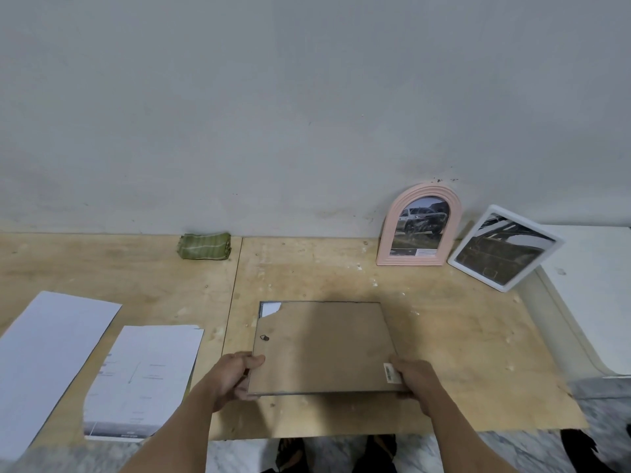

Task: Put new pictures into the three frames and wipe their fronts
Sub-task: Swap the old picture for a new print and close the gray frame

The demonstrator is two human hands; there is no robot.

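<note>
Two hands clamped one frame (321,346) face-down, near the surface's front edge: left hand (235,375) at its 8 o'clock corner, right hand (415,378) at 4 o'clock. Backing chipped at 11 o'clock. Pink frame (419,227) and white frame (505,249) stood at 1 o'clock. Best kept level, backing seated squarely before flipping.

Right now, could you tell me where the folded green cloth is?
The folded green cloth lies on the plywood board against the wall, far left of the pink arched frame.
</note>
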